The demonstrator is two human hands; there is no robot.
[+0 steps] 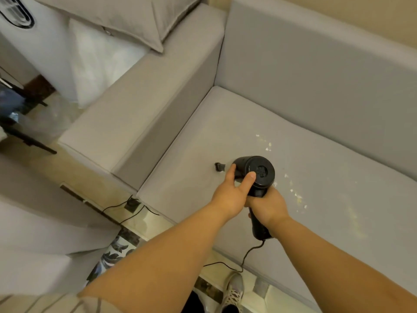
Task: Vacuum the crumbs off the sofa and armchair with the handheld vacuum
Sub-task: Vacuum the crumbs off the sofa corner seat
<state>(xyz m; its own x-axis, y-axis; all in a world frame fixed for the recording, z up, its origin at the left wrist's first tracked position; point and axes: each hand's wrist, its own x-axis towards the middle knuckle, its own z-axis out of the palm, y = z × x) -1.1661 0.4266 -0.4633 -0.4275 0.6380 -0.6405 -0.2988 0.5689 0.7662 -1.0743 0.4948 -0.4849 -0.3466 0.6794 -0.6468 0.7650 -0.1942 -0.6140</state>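
Two hands hold the vacuum (pixel 256 171): right hand (pixel 268 205) gripping its handle, left hand (pixel 232 195) steadying its body; crumbs (pixel 295 195) may scatter if swept fast.

Black corded handheld vacuum (pixel 257 175) held above grey sofa (pixel 237 136) seat, nozzle leftward; pale crumbs (pixel 293 190) scattered just right.
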